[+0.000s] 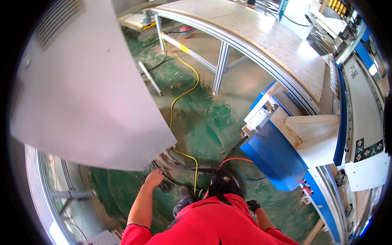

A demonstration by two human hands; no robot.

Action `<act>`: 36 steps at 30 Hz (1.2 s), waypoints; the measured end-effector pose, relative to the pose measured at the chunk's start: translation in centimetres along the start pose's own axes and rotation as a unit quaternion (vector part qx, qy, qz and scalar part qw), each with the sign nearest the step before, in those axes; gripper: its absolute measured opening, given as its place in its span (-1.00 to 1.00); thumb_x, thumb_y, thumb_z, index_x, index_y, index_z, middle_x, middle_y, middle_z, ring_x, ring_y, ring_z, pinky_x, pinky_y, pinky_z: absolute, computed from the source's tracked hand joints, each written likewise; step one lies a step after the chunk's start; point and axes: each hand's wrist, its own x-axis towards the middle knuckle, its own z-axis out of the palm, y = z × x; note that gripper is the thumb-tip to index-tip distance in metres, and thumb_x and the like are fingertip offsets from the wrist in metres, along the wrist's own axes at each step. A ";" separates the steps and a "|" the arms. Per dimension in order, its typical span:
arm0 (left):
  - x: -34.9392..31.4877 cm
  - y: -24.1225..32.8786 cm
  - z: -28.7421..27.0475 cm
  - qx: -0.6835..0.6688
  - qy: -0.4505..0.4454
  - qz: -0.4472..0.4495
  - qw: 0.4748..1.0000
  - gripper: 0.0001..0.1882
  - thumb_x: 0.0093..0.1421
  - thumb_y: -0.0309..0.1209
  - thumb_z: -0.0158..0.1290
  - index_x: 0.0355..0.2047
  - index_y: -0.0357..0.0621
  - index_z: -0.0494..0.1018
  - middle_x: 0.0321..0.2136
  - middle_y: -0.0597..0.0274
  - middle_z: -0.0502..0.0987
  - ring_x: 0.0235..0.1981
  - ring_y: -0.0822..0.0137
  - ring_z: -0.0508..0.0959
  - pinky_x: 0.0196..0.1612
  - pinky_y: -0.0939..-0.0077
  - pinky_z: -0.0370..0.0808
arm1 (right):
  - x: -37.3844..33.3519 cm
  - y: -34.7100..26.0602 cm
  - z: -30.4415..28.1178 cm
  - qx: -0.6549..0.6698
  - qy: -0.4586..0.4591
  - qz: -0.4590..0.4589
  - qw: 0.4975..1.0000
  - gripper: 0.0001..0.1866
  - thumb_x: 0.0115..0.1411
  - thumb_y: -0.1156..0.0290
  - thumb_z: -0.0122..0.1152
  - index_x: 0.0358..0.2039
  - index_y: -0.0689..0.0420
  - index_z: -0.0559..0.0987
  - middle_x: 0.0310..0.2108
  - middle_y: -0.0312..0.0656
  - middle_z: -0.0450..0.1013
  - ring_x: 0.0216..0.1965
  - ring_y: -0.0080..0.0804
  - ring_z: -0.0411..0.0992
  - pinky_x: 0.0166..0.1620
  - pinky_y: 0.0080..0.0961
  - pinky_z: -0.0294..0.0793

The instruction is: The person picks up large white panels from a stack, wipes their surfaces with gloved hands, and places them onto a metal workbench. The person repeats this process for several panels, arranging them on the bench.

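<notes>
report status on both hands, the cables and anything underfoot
Left hand at pale cabinet's lower corner, beside bundled cables, grip unclear. Right hand dark-gloved, low, apart from them. Yellow cable trails across green floor.

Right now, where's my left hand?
In the head view, your left hand is low, left of centre, just below the bottom edge of the pale cabinet, beside dusty cables.

From afar I count two: left hand (pixel 154 178), right hand (pixel 254 205). One gray cabinet (pixel 94 90) beyond left hand; cables (pixel 168 162) just beside it, too tangled for me to number. One yellow cable (pixel 198 77) running between hands. One white bar (pixel 149 79), one red bucket (pixel 186 32) farther ahead. One blue housing (pixel 273 155) ahead of right hand. One worktable (pixel 245 24) beyond both, two legs (pixel 221 67) visible.
</notes>
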 end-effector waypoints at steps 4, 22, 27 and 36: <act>8.1 11.8 -8.1 -0.106 0.002 0.030 0.994 -0.59 0.16 -0.21 0.11 -0.06 -0.19 0.48 -0.19 0.06 0.61 -0.17 0.11 0.60 -0.06 0.25 0.51 | -4.2 -19.1 1.7 0.346 -0.063 -0.043 0.935 -0.59 0.22 0.10 0.20 -0.04 0.09 0.61 -0.21 -0.17 0.57 -0.18 -0.26 0.50 -0.13 -0.27 0.47; 43.3 22.3 -16.8 -0.164 -0.023 -0.069 0.984 -0.65 0.20 -0.31 0.08 -0.11 -0.32 0.49 -0.28 0.01 0.62 -0.38 0.22 0.63 -0.30 0.34 0.55 | 14.2 -81.7 -19.1 0.086 -0.004 -0.455 0.887 -0.68 0.31 0.14 0.08 -0.20 0.14 0.61 -0.35 -0.20 0.57 -0.32 -0.34 0.51 -0.19 -0.45 0.46; 47.3 20.6 -20.0 -0.214 -0.033 -0.148 0.965 -0.63 0.24 -0.27 0.07 -0.04 -0.25 0.47 -0.25 0.06 0.62 -0.37 0.21 0.64 -0.34 0.34 0.52 | 20.0 -88.1 -22.2 0.309 -0.048 -0.391 0.866 -0.63 0.29 0.11 0.15 -0.19 0.18 0.63 -0.40 -0.22 0.58 -0.37 -0.45 0.48 -0.24 -0.47 0.46; 62.2 13.2 -23.2 -0.261 -0.080 -0.252 0.928 -0.69 0.21 -0.28 0.06 -0.11 -0.18 0.48 -0.26 0.09 0.60 -0.33 0.18 0.63 -0.30 0.22 0.54 | 30.2 -91.0 -20.8 0.364 -0.087 -0.220 0.901 -0.82 0.22 0.28 0.25 -0.30 0.11 0.62 -0.53 -0.32 0.49 -0.53 -0.52 0.37 -0.44 -0.53 0.34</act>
